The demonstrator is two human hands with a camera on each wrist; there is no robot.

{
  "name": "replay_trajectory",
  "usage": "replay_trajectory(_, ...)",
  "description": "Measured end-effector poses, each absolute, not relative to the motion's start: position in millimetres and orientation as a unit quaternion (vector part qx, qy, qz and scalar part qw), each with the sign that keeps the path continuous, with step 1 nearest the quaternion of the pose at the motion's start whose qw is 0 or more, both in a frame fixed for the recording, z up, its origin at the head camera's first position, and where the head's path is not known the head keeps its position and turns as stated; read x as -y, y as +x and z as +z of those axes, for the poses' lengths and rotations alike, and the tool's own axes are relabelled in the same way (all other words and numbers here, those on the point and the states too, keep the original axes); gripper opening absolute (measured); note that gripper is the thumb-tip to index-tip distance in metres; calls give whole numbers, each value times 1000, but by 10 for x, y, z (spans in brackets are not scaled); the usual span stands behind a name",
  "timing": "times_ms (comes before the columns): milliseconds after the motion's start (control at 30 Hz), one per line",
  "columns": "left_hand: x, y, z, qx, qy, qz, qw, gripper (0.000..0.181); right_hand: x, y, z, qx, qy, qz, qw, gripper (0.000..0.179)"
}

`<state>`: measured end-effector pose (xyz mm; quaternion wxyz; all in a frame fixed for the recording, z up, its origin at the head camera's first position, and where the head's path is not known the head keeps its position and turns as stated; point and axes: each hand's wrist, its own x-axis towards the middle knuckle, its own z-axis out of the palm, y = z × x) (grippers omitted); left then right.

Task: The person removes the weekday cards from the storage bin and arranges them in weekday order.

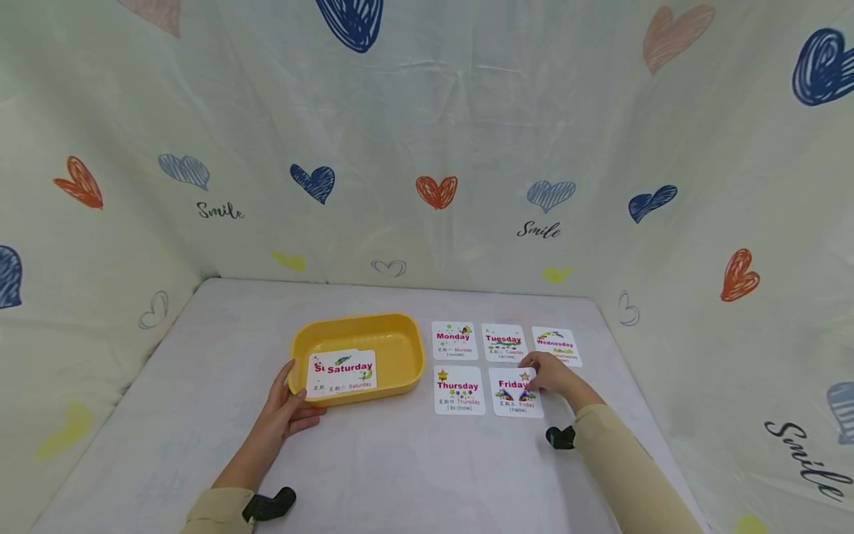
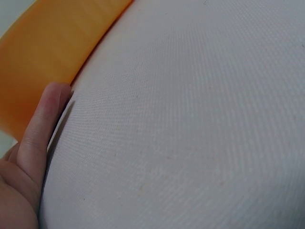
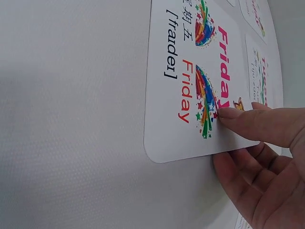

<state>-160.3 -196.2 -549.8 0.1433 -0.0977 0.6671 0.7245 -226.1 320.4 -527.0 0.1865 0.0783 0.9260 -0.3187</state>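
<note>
My left hand (image 1: pixel 283 408) grips the near left corner of a yellow tray (image 1: pixel 407 382), and in the left wrist view one finger (image 2: pixel 35 138) lies along its outer wall. Inside the tray are cards, with a Saturday card (image 1: pixel 353 368) on top and partly covering another. My right hand (image 1: pixel 557 378) pinches the right edge of the Friday card (image 1: pixel 507 404). In the right wrist view the thumb (image 3: pixel 252 124) presses on the face of the Friday card (image 3: pixel 176 124), and the other fingers (image 3: pixel 243 176) curl at its edge and partly under it.
The Monday card (image 1: pixel 454 341), Tuesday card (image 1: pixel 503 343) and Wednesday card (image 1: pixel 557 345) form a back row. In front of Monday lies the Thursday card (image 1: pixel 459 400), left of Friday. A white cloth covers the table (image 1: pixel 400 475), and a heart-printed curtain (image 1: pixel 414 119) hangs around it.
</note>
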Motion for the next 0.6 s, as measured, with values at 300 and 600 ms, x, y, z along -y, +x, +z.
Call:
replay_trajectory(300, 1950, -1594, -5478, -667, -102, 723, 146, 69, -3188, -2293, -5246, -932, 79, -299, 191, 37)
replay_trajectory(600, 1954, -1595, -5474, -665, -100, 726, 147, 68, -3202, -2291, -5253, -934, 70, -296, 190, 37)
